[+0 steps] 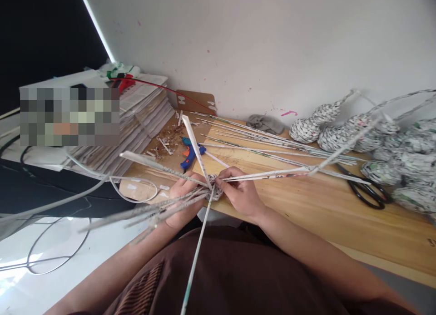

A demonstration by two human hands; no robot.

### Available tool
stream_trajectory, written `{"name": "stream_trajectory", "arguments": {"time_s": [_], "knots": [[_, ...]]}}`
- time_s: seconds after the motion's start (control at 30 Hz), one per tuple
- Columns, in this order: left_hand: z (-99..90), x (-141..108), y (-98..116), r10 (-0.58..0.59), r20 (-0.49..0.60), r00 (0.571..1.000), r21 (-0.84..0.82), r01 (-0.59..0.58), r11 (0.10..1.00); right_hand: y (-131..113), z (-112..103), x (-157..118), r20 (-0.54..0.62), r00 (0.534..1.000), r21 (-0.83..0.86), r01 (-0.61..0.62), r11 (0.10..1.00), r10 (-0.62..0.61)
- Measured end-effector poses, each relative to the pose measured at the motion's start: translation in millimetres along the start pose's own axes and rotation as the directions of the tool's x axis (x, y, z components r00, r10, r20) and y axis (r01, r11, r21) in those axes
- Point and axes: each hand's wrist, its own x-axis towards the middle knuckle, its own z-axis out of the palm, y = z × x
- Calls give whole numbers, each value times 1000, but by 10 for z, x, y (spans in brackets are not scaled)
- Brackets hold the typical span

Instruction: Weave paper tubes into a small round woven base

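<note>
A small woven piece of rolled paper (215, 194) is between my two hands, close in front of my body. Long paper strips (200, 226) fan out from it to the left, upward, toward me and to the right. My left hand (187, 192) is closed around the left side of the woven piece, its fingers partly covered by the strips. With thumb and fingers pinched together, my right hand (240, 192) grips a paper strip (269, 174) at the piece's right edge. That strip runs out to the right.
Loose paper rods (252, 133) lie across the wooden table (306, 215). A blue glue gun (190, 158) sits behind my left hand. Black-handled scissors (366, 192) and woven gourd shapes (327, 120) are at right. Stacked newspapers (143, 110) and a white cable (98, 183) are at left.
</note>
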Motion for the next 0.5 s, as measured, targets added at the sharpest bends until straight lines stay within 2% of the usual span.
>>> {"name": "stream_trajectory", "arguments": {"time_s": [0.07,0.13,0.2,0.37,0.5], "knots": [[10,-10,-24,105,-23,994,60,-103,993,-21,-16,9,19,997,-59,73,996,-72],[20,-16,-60,186,-36,982,43,-184,982,-39,-37,22,46,992,-118,121,986,-116],[22,-11,-90,193,-35,981,-5,-193,981,-52,-58,32,65,989,-164,143,976,-134],[-19,40,-63,-31,-5,999,-71,31,997,-29,-65,27,78,988,-205,147,968,-134],[-57,81,-6,-112,104,988,-49,117,992,5,-59,21,32,999,-207,18,978,-12]]}}
